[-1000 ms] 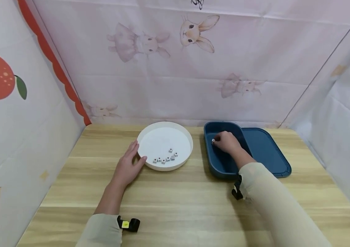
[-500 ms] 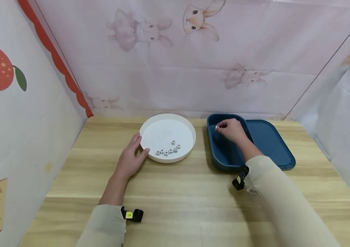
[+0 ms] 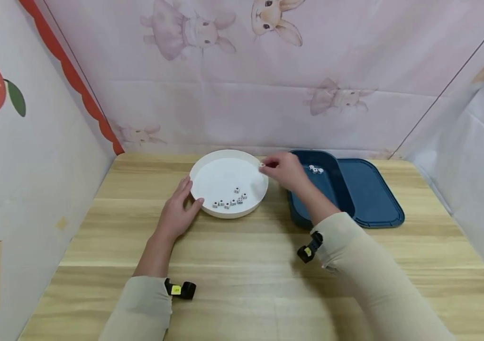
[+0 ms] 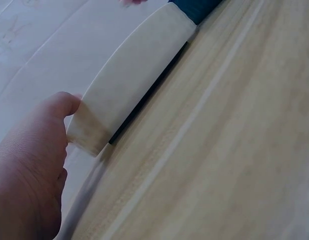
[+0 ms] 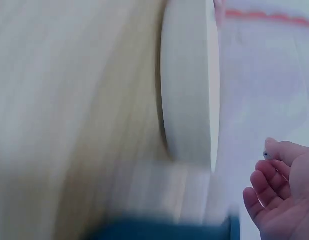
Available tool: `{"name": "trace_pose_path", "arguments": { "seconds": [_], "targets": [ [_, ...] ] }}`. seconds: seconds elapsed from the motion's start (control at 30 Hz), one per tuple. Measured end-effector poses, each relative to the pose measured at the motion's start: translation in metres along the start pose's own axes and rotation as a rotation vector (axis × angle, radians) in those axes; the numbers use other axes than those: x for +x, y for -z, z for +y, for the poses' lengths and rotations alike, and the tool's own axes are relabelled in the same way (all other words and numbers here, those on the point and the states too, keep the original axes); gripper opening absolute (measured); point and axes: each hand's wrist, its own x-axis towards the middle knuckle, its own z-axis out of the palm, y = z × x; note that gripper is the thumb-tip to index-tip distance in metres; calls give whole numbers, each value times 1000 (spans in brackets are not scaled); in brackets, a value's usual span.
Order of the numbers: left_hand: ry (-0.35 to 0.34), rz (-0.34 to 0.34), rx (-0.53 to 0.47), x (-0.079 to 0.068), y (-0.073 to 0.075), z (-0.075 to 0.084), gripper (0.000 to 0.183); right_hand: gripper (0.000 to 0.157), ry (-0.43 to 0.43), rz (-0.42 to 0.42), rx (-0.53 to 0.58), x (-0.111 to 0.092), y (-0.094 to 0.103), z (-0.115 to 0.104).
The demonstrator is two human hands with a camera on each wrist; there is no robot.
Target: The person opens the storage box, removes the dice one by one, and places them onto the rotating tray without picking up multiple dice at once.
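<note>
My right hand (image 3: 286, 173) pinches a small white die (image 3: 262, 165) between thumb and fingertips at the right rim of a round white tray (image 3: 224, 175). In the right wrist view, a bit of that die (image 5: 266, 155) shows at the fingertips. My left hand (image 3: 178, 210) rests against the tray's left side, thumb and fingers spread along the outer wall; the left wrist view shows this hand (image 4: 32, 160) touching the wall. Several dice (image 3: 227, 205) lie in the tray's near part. A few more dice (image 3: 315, 170) sit at the far end of the dark blue box (image 3: 331, 189).
A flat dark blue lid (image 3: 371, 194) lies on the wooden table (image 3: 242, 270), right of the box. Printed cloth walls (image 3: 242, 113) stand behind the table and at both sides. Black camera straps (image 3: 310, 247) circle both wrists.
My right hand has lifted the die out of the blue box and moved left to the white tray's rim, uncovering the dice in the box. The left hand stays at the tray.
</note>
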Motion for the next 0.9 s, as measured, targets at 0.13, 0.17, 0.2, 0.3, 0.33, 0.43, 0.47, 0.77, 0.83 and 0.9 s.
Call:
{"name": "trace_pose_path", "arguments": {
  "seconds": [0.13,0.17,0.2,0.3,0.33,0.43,0.47,0.77,0.83,0.9],
  "targets": [
    [-5,4,4,0,0,-1,72,24,49,-120,-28,2,-28,-24],
    [-9,8,1,0,-1,0,72,25,58,-141,-43,3,-35,-27],
    [-11,11,-1,0,-1,0,72,25,65,-162,-61,4,-42,-31],
    [-14,14,-2,1,-3,1,72,23,81,-203,-115,6,-60,-36],
    [-13,13,-1,1,-3,2,72,23,88,-214,-133,6,-65,-37],
    [-7,7,-1,1,-4,3,72,21,91,-229,-177,8,-78,-40],
    [-7,6,-4,1,-5,3,72,21,80,-235,-186,8,-82,-40],
    [9,2,-12,0,-3,6,72,27,-2,-273,-171,9,-85,-42],
    [15,4,-13,0,-2,6,71,30,-4,-236,-127,11,-73,-38],
    [18,5,-12,0,0,6,71,32,-5,-180,-88,12,-57,-30]
  ]
}}
